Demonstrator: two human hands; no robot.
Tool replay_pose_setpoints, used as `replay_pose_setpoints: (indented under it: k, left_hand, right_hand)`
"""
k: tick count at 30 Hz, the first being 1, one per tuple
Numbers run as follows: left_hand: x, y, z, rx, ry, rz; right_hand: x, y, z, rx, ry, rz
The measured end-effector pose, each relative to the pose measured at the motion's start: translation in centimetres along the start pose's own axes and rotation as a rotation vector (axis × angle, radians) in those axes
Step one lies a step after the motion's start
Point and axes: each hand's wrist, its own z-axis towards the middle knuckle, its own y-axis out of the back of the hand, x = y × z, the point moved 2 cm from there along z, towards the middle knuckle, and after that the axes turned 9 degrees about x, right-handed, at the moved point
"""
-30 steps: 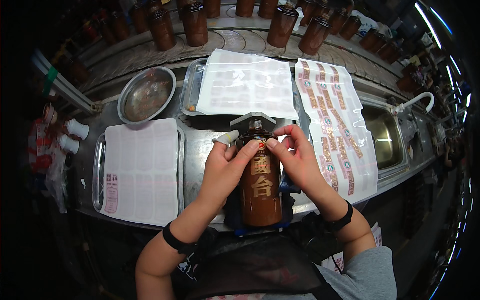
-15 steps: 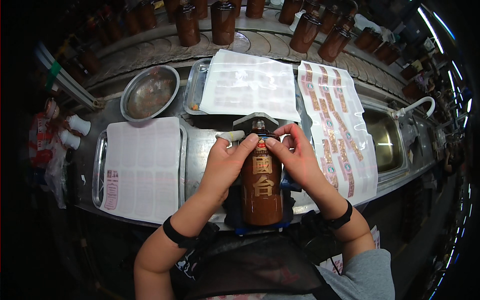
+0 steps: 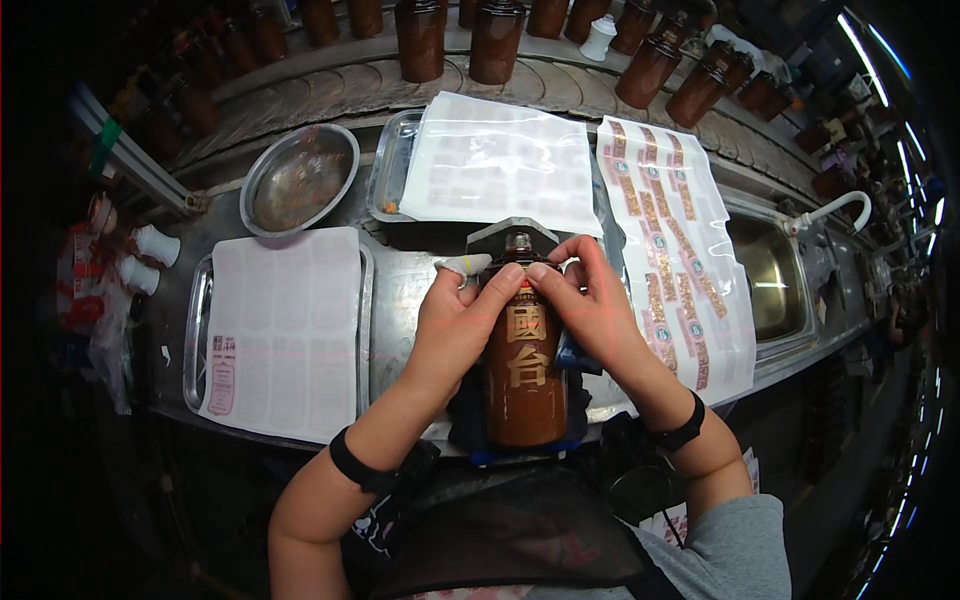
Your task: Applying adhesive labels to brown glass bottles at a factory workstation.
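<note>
A brown glazed bottle (image 3: 525,412) with large gold characters lies tilted back in front of me, its neck pointing away. My left hand (image 3: 455,315) is closed on the bottle's shoulder, and a pale finger cover wraps its index finger. From the other side my right hand (image 3: 592,308) grips the same shoulder, its fingers curled round behind. Both thumb tips press side by side on a small red label (image 3: 525,283) below the neck, hiding most of it. Under the bottle is a dark holder with blue parts (image 3: 578,447); a metal bracket (image 3: 490,240) stands behind the neck.
Left lies a label sheet (image 3: 285,300) on a metal tray (image 3: 197,345), with a steel bowl (image 3: 303,180) behind. More sheets (image 3: 505,165) cover another tray; a strip-label sheet (image 3: 738,320) lies right, beside a sink (image 3: 778,300). Several brown bottles (image 3: 497,45) stand on a conveyor (image 3: 370,90).
My thumbs have come closer together over the red label, covering more of it. On the conveyor behind, the bottles have shifted to the right. The bottle in my hands has barely moved.
</note>
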Motion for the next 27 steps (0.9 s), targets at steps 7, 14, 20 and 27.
replay_pose_setpoints:
  k: [7, 14, 20, 27]
  left_hand:
    - [0.4, 0.3, 0.0, -0.022, 0.004, 0.054]
    - [0.5, 0.2, -0.8, -0.061, 0.001, 0.101]
    - [1.4, 1.4, -1.7, 0.027, 0.01, 0.079]
    - [2.2, 1.4, -2.4, 0.051, 0.022, 0.03]
  right_hand:
    - [0.1, -0.1, -0.2, 0.004, 0.016, 0.005]
    - [-1.2, 0.1, -0.8, 0.035, 0.081, 0.084]
    - [-1.1, -0.3, -3.5, 0.08, 0.067, 0.095]
    - [-1.5, -0.6, -3.9, 0.087, 0.071, 0.167]
